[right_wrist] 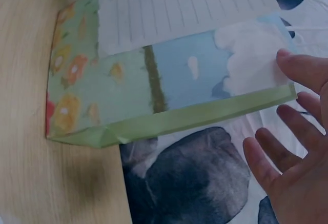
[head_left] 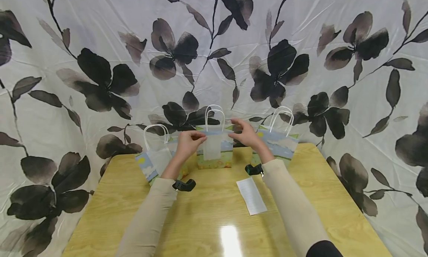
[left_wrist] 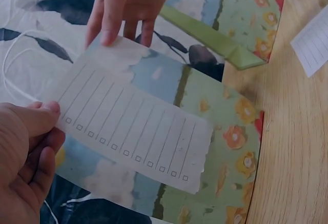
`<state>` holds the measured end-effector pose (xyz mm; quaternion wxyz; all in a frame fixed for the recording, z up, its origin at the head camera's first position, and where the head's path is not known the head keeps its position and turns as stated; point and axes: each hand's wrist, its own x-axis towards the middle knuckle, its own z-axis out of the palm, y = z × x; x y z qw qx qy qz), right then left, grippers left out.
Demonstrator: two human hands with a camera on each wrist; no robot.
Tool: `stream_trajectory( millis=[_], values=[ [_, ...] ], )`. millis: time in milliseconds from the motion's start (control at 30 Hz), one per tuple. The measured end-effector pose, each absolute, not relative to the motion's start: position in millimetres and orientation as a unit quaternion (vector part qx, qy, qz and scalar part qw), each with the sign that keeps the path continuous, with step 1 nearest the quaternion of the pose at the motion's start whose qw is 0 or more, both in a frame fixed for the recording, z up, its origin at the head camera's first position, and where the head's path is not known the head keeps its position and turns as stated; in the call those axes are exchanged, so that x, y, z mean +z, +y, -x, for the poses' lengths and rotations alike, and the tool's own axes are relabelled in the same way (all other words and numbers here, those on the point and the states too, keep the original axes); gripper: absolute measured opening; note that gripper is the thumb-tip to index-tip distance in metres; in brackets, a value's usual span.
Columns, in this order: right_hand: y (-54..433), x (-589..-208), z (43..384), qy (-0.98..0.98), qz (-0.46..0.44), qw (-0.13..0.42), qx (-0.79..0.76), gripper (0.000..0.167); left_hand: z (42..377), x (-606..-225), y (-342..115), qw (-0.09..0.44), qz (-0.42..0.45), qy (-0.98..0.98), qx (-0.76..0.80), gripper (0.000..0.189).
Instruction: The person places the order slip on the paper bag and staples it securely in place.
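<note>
A small paper gift bag (head_left: 226, 162), printed with sky and flowers, stands upright in the middle, with white handles. Against its front lies a lined checklist sheet (left_wrist: 138, 126) with a row of small boxes. My left hand (head_left: 188, 143) pinches the sheet's upper left corner between thumb and curled fingers; whether the bag's rim is caught too, I cannot tell. At the bag's upper right edge is my right hand (head_left: 246, 133), its thumb (right_wrist: 302, 70) touching the front near the rim. The other fingers (right_wrist: 274, 152) are spread loosely beside the green side panel.
A similar bag (head_left: 144, 166) with a pale sheet on its front stands to the left, partly behind my left forearm. Another bag (head_left: 284, 149) is on the right. One loose lined sheet (head_left: 251, 195) lies on the wooden table (head_left: 204, 216); floral cloth (head_left: 234, 90) hangs behind.
</note>
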<state>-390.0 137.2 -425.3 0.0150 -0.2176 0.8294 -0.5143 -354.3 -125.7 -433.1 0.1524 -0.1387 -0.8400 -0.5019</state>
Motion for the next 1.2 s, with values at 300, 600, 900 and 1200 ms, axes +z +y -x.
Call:
stream_trajectory(
  millis=[300, 600, 900, 1200],
  values=[
    [138.1, -429.8, 388.7, 0.819, 0.219, -0.006, -0.530, 0.031, 359.5, -434.0, -122.1, 0.174, 0.139, -0.827, -0.517, 0.010],
    [140.4, -432.5, 382.6, 0.805, 0.226, 0.006, -0.548, 0.020, 358.0, -436.8, -116.5, 0.248, 0.163, -0.834, -0.465, 0.010],
    [138.7, -431.7, 376.5, 0.794, 0.233, 0.032, -0.560, 0.019, 355.1, -440.2, -112.1, 0.221, 0.170, -0.817, -0.505, 0.008],
    [136.1, -433.4, 362.4, 0.789, 0.227, 0.045, -0.570, 0.021, 350.8, -449.6, -113.9, 0.223, 0.160, -0.804, -0.528, 0.007]
  ],
)
